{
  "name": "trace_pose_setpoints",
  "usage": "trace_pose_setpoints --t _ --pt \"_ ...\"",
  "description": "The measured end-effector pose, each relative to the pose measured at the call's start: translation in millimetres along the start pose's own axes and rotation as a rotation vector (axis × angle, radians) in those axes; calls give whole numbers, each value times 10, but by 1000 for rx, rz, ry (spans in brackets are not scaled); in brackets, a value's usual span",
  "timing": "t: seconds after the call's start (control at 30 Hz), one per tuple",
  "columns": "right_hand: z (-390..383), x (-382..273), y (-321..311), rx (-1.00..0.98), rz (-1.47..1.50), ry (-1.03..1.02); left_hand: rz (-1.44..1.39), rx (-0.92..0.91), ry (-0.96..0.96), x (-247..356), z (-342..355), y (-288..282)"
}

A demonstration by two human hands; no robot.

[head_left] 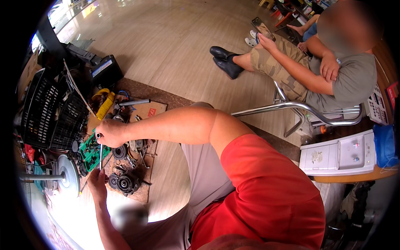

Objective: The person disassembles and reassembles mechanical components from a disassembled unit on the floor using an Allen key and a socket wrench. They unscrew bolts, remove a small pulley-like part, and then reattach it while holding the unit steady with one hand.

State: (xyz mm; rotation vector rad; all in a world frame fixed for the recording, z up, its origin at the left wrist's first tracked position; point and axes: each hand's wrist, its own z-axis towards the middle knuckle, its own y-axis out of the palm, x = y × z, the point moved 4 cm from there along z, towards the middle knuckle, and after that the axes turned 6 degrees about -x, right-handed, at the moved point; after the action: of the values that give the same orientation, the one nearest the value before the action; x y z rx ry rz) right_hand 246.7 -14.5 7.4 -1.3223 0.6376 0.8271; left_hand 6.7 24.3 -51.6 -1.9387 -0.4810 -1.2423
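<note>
Right hand: your right hand is wrapped around the upper end of a slim metal tool, beside its round head.
Left hand: your left hand pinches the same tool near its lower end, thumb and fingers together.
Tool: held between your two hands, roughly upright in view, over the green tool case.
Arms: your right arm reaches across from the red sleeve; your left comes up from the lower edge.
Parts: dark round-faced mechanical assembly sits right of your left hand; ring-shaped part above it, loose metal pieces around. All on the brown board.
Far end of board: yellow piece, grey metal tube just right of it.
Left side: black slotted crate, dark boxy battery past it, pale round disc below.
Right side: seated co-worker in grey shirt holds a phone; metal-framed chair underneath. Nearer you, white dispenser panel, blue bag beside it.
</note>
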Motion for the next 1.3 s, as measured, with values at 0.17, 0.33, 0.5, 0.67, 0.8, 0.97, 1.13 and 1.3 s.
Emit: trace_pose_setpoints --t 0.17,0.33,0.5,0.67,0.8,0.97,1.13,1.3 --pt "12 -5 -5 -21 -21 -4 61 -3 -9 -32 37 -5" --pt "31 -11 19 -20 -20 -24 38 25 15 -33 22 -15" --pt "-2 -21 1 -45 -30 2 45 2 39 -16 23 16" --pt "12 32 50 -37 -19 5 19 9 13 74 -15 77" --pt "-2 -6 37 -66 -27 19 27 1 9 17 -17 55" --pt "3 31 54 -78 -41 8 16 -6 15 -17 -3 68" --pt "3 -2 35 -84 -17 7 27 -8 36 29 -21 84" --pt "6 -7 40 -83 -43 1 30 -8 13 48 -22 100"
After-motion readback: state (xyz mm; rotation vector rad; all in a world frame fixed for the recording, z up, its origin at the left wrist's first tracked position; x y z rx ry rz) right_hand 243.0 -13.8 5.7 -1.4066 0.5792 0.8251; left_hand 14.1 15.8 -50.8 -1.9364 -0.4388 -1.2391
